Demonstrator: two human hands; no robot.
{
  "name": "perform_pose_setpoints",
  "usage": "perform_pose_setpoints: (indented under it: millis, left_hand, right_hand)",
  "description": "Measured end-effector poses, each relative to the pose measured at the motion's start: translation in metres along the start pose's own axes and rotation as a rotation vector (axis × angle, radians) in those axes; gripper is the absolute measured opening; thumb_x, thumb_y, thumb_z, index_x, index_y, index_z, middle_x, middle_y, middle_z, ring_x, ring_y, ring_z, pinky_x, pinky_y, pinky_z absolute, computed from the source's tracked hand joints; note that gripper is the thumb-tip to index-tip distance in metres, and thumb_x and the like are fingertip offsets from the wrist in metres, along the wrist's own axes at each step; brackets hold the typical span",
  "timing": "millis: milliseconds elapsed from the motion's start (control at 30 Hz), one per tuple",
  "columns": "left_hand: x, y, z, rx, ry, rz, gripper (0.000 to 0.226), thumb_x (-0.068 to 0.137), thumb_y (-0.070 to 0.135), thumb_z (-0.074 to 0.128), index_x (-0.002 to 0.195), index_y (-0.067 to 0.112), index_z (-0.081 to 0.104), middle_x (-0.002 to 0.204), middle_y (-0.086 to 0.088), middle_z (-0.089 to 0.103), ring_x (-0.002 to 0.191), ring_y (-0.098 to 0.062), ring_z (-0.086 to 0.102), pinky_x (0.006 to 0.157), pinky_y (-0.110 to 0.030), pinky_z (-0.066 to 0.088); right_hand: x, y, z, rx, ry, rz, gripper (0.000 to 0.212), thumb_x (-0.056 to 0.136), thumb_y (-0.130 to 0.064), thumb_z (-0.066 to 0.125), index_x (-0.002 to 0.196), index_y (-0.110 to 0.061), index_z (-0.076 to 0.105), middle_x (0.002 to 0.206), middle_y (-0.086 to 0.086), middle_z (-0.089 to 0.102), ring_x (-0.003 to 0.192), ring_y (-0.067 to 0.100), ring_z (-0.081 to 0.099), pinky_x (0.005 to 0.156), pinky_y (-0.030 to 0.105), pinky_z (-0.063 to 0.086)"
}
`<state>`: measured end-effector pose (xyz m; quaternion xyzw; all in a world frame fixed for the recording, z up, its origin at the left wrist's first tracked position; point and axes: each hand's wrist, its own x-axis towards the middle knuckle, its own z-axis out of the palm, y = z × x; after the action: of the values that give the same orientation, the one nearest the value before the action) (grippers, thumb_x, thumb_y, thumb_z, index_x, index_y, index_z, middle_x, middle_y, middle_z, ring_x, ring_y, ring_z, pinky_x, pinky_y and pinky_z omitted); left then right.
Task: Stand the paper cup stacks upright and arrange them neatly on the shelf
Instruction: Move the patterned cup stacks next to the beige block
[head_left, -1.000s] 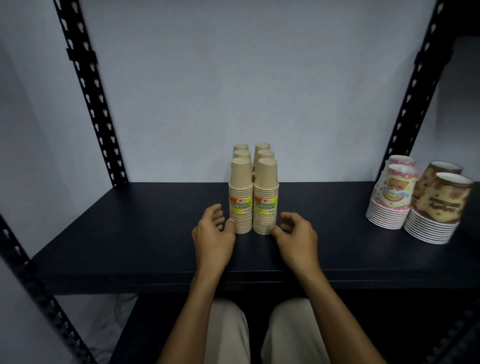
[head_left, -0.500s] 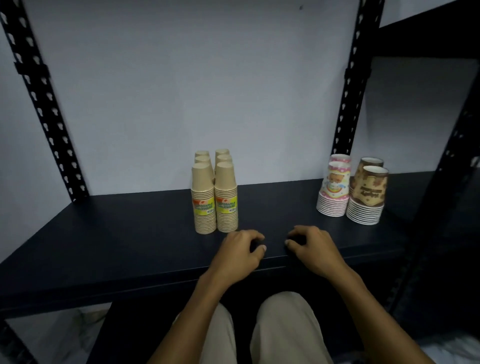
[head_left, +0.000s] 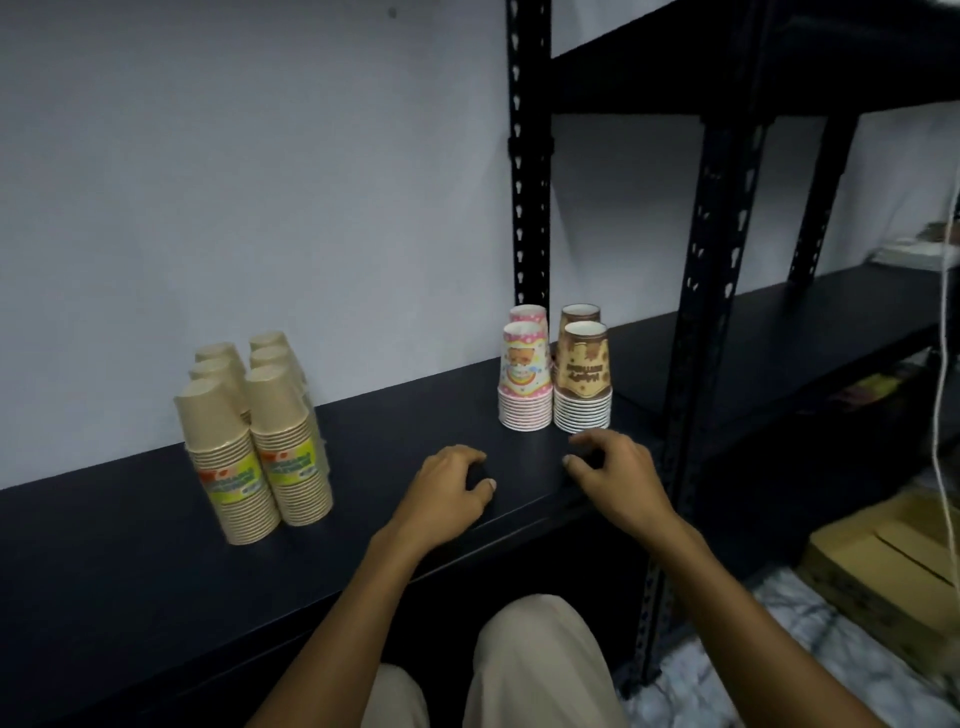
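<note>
Kraft paper cup stacks, six in two rows of three, upside down and upright on the dark shelf, well to the left of both hands and touched by neither. Pink cartoon cup stacks and brown printed cup stacks, two of each, side by side and touching near the black slotted upright, just beyond the right hand. Left hand over the shelf's front part, fingers curled down, gripping nothing. Right hand likewise loosely curled and empty, fingertips close to the brown stack's base, contact not evident.

Rear kraft stacks largely hidden behind the front pair; yellow-green label text blurred. Rear pink and brown stacks visible only at their tops. Fingertip contact with the shelf hard to judge.

Bare shelf surface between the kraft group and the pink stacks, and to the left of the kraft group. Front edge of the shelf directly under the wrists; front upright just right of the right hand.
</note>
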<state>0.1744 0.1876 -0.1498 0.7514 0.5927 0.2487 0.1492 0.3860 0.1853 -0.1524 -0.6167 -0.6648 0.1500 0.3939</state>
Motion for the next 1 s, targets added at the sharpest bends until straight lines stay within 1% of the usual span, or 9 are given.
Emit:
perform_pose_setpoints:
  millis: [133,267,367,433,533,600,733,867,1000]
  left_hand:
    - [0.027,0.007,0.009,-0.052,0.003,-0.006,0.059,0.091,0.031,0.061,0.143,0.012,0.042,0.147,-0.005,0.044,0.133,-0.02,0.043,0.107,-0.028,0.033]
    - [0.056,0.01,0.016,-0.157,0.071,-0.039,0.073,0.088,0.035,0.064,0.149,0.011,0.031,0.153,-0.008,0.036,0.14,-0.023,0.035,0.114,-0.036,0.032]
    - [0.076,0.011,0.022,-0.233,0.155,-0.063,0.086,0.084,0.038,0.069,0.151,0.012,0.022,0.155,-0.009,0.032,0.141,-0.023,0.033,0.114,-0.041,0.033]
    - [0.088,0.014,0.024,-0.303,0.177,-0.065,0.094,0.08,0.039,0.074,0.152,0.015,0.018,0.155,-0.008,0.033,0.14,-0.023,0.035,0.112,-0.044,0.036]
    - [0.101,0.018,0.025,-0.42,0.158,-0.056,0.102,0.075,0.036,0.079,0.152,0.02,0.014,0.152,-0.005,0.038,0.136,-0.021,0.042,0.109,-0.042,0.04]
    - [0.107,0.02,0.026,-0.477,0.143,-0.048,0.1,0.075,0.028,0.08,0.152,0.02,0.016,0.147,-0.003,0.044,0.13,-0.018,0.049,0.103,-0.034,0.043]
    - [0.109,0.017,0.024,-0.442,0.151,-0.029,0.079,0.078,0.018,0.077,0.143,0.019,0.033,0.138,-0.001,0.054,0.121,-0.015,0.055,0.094,-0.023,0.044]
    - [0.104,0.013,0.016,-0.4,0.204,-0.071,0.074,0.077,0.017,0.078,0.14,0.017,0.039,0.135,-0.001,0.056,0.12,-0.017,0.057,0.09,-0.021,0.043]
    - [0.097,0.004,0.005,-0.359,0.25,-0.172,0.069,0.076,0.017,0.079,0.135,0.014,0.044,0.135,-0.004,0.056,0.12,-0.019,0.056,0.088,-0.022,0.041]
  right_hand:
    - [0.016,0.015,-0.006,0.072,0.11,0.076,0.045,0.085,-0.024,0.067,0.127,-0.011,0.057,0.124,0.01,0.061,0.115,0.026,0.057,0.096,0.035,0.046]
    - [0.035,0.024,-0.009,0.154,0.111,0.119,0.062,0.083,-0.024,0.07,0.138,-0.011,0.045,0.132,0.008,0.057,0.121,0.025,0.054,0.095,0.032,0.045]
    - [0.051,0.026,-0.009,0.177,0.069,0.131,0.081,0.083,-0.025,0.072,0.149,-0.01,0.028,0.146,0.01,0.046,0.133,0.026,0.044,0.104,0.035,0.039]
    - [0.06,0.027,-0.008,0.196,0.06,0.121,0.086,0.081,-0.024,0.075,0.15,-0.011,0.025,0.147,0.008,0.045,0.133,0.024,0.044,0.102,0.033,0.039]
    - [0.071,0.029,-0.005,0.239,0.068,0.088,0.085,0.077,-0.024,0.079,0.146,-0.014,0.031,0.137,0.005,0.054,0.119,0.018,0.054,0.089,0.025,0.042]
    - [0.077,0.031,-0.004,0.264,0.062,0.069,0.08,0.075,-0.023,0.08,0.143,-0.016,0.037,0.132,0.002,0.058,0.109,0.011,0.057,0.084,0.019,0.043]
    - [0.084,0.032,0.0,0.294,0.028,0.039,0.072,0.076,-0.022,0.08,0.138,-0.02,0.044,0.118,-0.012,0.059,0.101,0.001,0.054,0.072,0.003,0.037]
    - [0.091,0.028,0.008,0.326,-0.025,0.008,0.07,0.076,-0.021,0.08,0.138,-0.021,0.046,0.117,-0.014,0.058,0.094,-0.006,0.054,0.073,0.003,0.038]
    - [0.097,0.016,0.022,0.334,-0.095,-0.036,0.067,0.077,-0.023,0.079,0.136,-0.023,0.046,0.121,-0.013,0.058,0.105,0.003,0.052,0.081,0.011,0.04]
